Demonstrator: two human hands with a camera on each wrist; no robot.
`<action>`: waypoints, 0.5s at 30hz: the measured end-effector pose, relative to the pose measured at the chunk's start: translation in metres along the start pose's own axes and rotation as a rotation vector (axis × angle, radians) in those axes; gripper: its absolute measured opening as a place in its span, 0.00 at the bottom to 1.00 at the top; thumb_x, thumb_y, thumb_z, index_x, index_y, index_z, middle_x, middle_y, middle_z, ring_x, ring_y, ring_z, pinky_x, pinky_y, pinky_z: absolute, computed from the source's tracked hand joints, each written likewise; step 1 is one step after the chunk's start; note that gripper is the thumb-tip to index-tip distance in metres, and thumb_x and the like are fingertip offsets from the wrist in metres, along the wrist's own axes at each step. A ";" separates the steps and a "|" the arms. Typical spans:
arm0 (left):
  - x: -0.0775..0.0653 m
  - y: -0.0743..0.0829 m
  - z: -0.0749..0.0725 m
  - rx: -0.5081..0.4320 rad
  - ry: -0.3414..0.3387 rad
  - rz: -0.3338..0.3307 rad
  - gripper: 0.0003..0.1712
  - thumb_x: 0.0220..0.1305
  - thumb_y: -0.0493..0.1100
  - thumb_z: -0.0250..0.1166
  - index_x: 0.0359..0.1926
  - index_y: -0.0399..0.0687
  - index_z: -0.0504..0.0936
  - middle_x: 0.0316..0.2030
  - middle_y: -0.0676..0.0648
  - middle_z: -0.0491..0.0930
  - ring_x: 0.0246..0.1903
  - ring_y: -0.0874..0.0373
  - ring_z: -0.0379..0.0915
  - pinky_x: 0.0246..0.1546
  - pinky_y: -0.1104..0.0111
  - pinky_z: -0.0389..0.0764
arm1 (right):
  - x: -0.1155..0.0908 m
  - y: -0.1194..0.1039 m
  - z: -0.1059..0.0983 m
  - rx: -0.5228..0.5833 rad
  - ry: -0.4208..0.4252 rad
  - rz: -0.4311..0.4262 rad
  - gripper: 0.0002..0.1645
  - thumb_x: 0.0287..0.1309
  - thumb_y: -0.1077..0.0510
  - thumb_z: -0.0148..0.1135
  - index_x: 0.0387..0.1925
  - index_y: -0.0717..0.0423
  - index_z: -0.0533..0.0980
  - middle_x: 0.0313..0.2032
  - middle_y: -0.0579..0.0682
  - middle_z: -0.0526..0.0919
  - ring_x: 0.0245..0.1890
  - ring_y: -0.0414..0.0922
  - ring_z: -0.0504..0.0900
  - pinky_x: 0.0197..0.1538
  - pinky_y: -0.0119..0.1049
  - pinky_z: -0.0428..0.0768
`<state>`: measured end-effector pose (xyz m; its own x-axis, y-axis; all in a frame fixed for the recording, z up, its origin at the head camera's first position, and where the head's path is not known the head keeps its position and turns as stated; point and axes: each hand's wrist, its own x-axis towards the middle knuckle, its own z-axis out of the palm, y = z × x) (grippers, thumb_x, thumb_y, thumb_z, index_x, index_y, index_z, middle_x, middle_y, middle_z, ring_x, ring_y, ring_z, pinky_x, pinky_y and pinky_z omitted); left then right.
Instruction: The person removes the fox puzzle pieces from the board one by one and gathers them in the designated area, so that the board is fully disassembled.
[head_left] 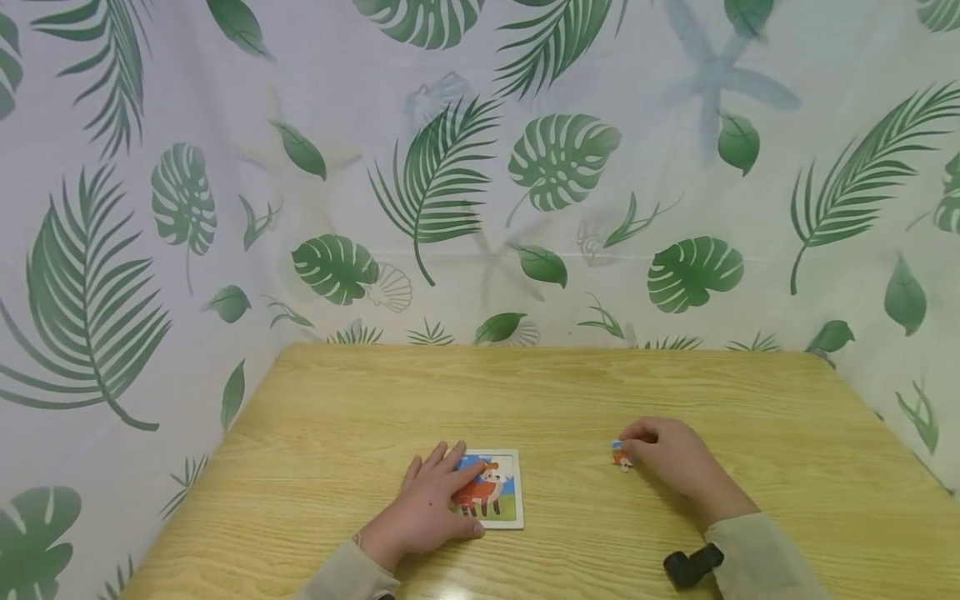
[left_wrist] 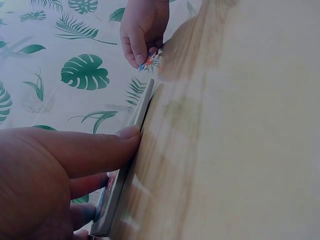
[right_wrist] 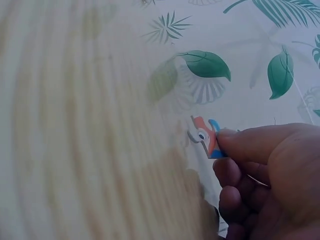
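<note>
A small square jigsaw puzzle (head_left: 504,501) in a pale frame, with an orange fox on green and blue, lies on the table. My left hand (head_left: 431,508) rests over its left part with fingers spread and fairly straight. In the left wrist view the thumb (left_wrist: 112,147) touches the frame's edge (left_wrist: 145,102). Off to the right, my right hand (head_left: 673,457) pinches a jigsaw piece (right_wrist: 206,137) between thumb and fingers. The piece shows orange, white and blue, with an eye printed on it. My left hand hides the left side of the puzzle.
The wooden table (head_left: 570,392) reaches back to a white cloth backdrop (head_left: 465,317) printed with green leaves, which also rises on both sides. A black strap device (head_left: 693,567) sits on my right wrist, over the sleeve (head_left: 761,554).
</note>
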<state>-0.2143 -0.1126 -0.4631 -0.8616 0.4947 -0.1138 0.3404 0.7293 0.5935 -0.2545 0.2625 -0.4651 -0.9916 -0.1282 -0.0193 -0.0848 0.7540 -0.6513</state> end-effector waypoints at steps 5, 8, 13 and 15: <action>0.001 -0.001 0.000 -0.006 -0.008 -0.003 0.48 0.57 0.57 0.74 0.76 0.55 0.66 0.79 0.42 0.47 0.78 0.39 0.33 0.72 0.39 0.32 | 0.004 0.005 0.001 -0.026 -0.008 -0.001 0.11 0.69 0.50 0.63 0.42 0.51 0.84 0.41 0.46 0.84 0.44 0.48 0.80 0.47 0.51 0.77; 0.002 -0.002 0.001 -0.005 -0.010 -0.011 0.48 0.57 0.57 0.74 0.76 0.56 0.66 0.79 0.43 0.46 0.78 0.40 0.33 0.72 0.39 0.32 | 0.006 0.007 -0.001 -0.050 -0.022 -0.015 0.09 0.69 0.52 0.62 0.42 0.51 0.85 0.41 0.47 0.85 0.45 0.51 0.81 0.48 0.53 0.78; 0.003 -0.003 0.001 -0.001 -0.013 -0.010 0.48 0.57 0.57 0.74 0.76 0.56 0.66 0.79 0.43 0.47 0.78 0.40 0.33 0.72 0.39 0.33 | 0.007 0.008 -0.004 -0.075 -0.021 -0.008 0.08 0.69 0.54 0.62 0.42 0.52 0.84 0.41 0.47 0.84 0.44 0.51 0.81 0.48 0.54 0.78; 0.003 -0.003 0.001 -0.002 -0.012 -0.008 0.48 0.57 0.57 0.74 0.76 0.56 0.66 0.79 0.43 0.47 0.78 0.40 0.33 0.72 0.39 0.33 | 0.007 0.008 -0.005 -0.084 -0.015 -0.001 0.07 0.69 0.55 0.62 0.41 0.52 0.84 0.40 0.47 0.84 0.44 0.51 0.80 0.47 0.53 0.78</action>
<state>-0.2174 -0.1132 -0.4664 -0.8599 0.4941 -0.1283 0.3323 0.7326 0.5941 -0.2628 0.2706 -0.4671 -0.9899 -0.1381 -0.0310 -0.0940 0.8050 -0.5857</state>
